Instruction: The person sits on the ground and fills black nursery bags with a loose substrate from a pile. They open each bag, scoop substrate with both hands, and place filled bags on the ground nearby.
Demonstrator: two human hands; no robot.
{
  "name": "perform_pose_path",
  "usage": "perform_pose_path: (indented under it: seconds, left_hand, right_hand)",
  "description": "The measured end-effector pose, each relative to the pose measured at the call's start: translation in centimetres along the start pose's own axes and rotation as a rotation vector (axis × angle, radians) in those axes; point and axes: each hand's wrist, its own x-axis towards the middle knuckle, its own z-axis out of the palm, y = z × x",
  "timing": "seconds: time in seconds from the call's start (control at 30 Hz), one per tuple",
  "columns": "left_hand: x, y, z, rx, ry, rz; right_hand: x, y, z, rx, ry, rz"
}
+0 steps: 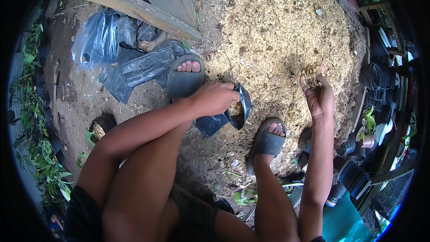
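My left hand [215, 99] grips the rim of a small black plastic planting bag [245, 105], and some husk shows inside its mouth. The bag stands between my two sandalled feet. On the right, my right hand [319, 96] is curled at the surface of a wide pile of pale rice husks [273, 27]. A clump of husks lies between its thumb and fingers, and part of the fingertips is hidden. A darker hollow marks the pile just left of that hand.
Flattened black plastic bags [145, 67] and a clear plastic bag [101, 40] lie left of my foot, below a wooden beam [121, 0]. A filled black bag [104, 124] sits farther left. Pots [347, 145] and coiled wire [380, 78] line the right side.
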Motion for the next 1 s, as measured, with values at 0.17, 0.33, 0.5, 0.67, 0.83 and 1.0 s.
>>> perform_pose_path:
  seconds: [0.17,0.33,0.5,0.67,0.83,1.0]
  left_hand:
    - [0.2,-0.1,0.8,-0.008,-0.008,-0.047]
    - [0.4,0.1,0.8,-0.118,0.024,-0.070]
    - [0.9,0.7,0.2,-0.189,-0.088,-0.271]
    - [1.2,0.8,0.1,-0.342,-0.085,-0.352]
    - [1.2,0.3,0.8,-0.394,-0.027,-0.319]
    - [1.2,0.3,0.6,-0.388,-0.046,-0.309]
  right_hand:
    - [-3.4,2.6,2.3,-0.059,-0.118,0.179]
    - [-6.0,4.4,3.9,-0.096,-0.283,0.315]
    - [-7.7,6.1,4.5,-0.325,-0.392,0.453]
    - [-8.2,9.0,5.0,-0.673,-0.439,0.287]
    - [-8.3,10.7,4.5,-1.054,-0.471,0.102]
    - [-8.2,12.0,4.6,-1.041,-0.512,-0.012]
